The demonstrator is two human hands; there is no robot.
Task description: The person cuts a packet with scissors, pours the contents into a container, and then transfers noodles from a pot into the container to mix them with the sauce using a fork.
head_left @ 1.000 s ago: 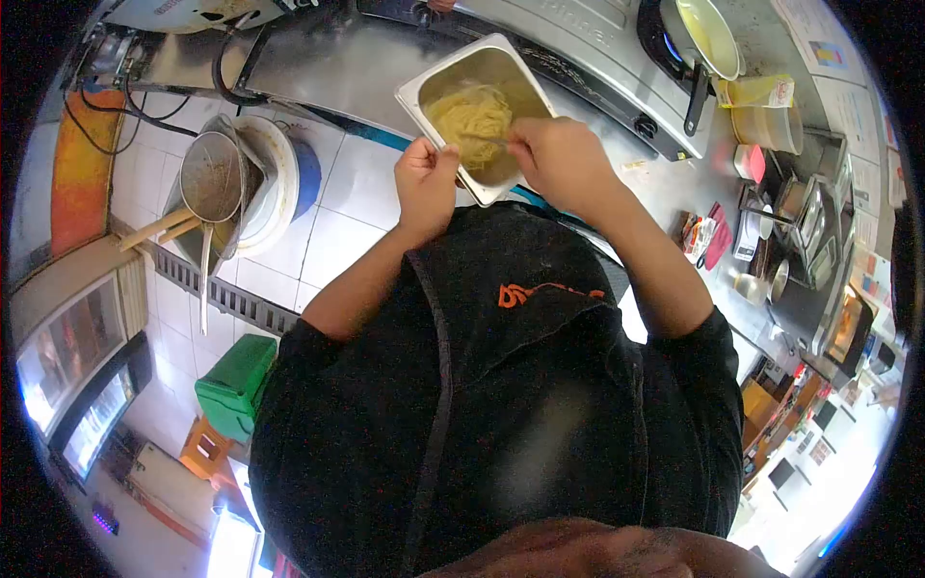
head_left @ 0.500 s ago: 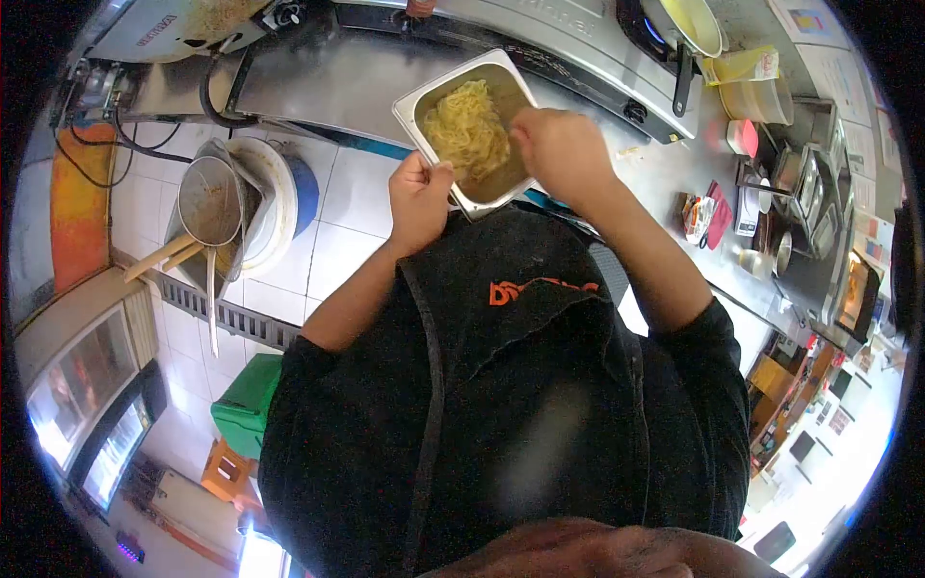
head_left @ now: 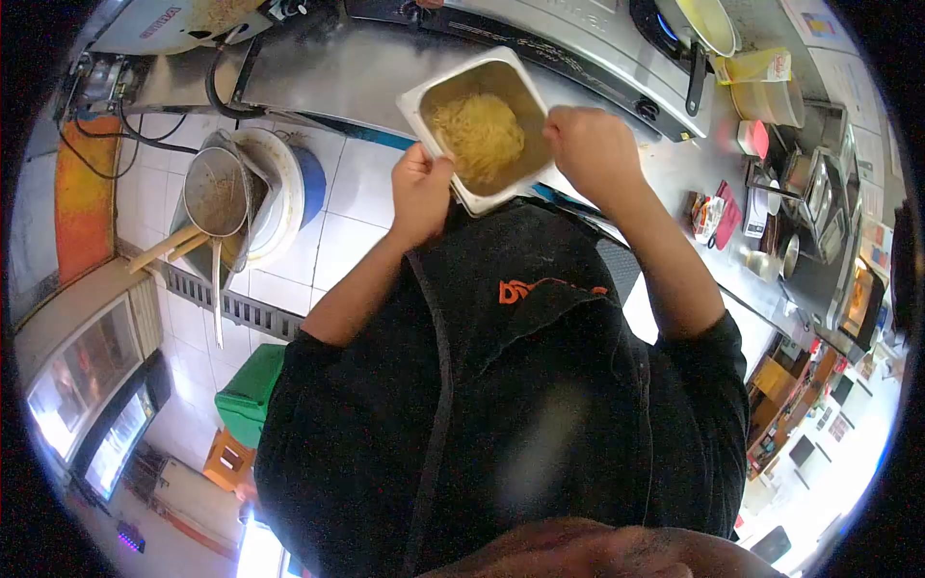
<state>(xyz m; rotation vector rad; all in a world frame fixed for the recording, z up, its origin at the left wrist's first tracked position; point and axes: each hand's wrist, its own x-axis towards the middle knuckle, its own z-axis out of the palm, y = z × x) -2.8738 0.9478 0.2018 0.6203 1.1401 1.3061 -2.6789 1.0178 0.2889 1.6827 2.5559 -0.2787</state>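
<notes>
A rectangular metal container [head_left: 436, 99] with yellow noodles [head_left: 479, 138] inside is held up close to the front of the black apron. My left hand [head_left: 422, 192] grips its near left rim, thumb on the edge. At the container's right rim is my right hand [head_left: 594, 154], its fingers curled closed against that side. The container is tilted, with its opening facing me, and the noodles lie bunched in the middle. Fingertips of my right hand are hidden behind the rim.
A gas stove [head_left: 578, 82] stands behind the container, with a pan [head_left: 708, 26] over a blue flame at its right. Strainers [head_left: 216, 193] rest on a white tub at the left. A green bin [head_left: 249, 393] is lower left. Packets [head_left: 706, 215] lie on the right counter.
The container and both hands have shifted slightly right. The noodles have moved within the container and lie more bunched. My right hand has moved outward to the right rim.
</notes>
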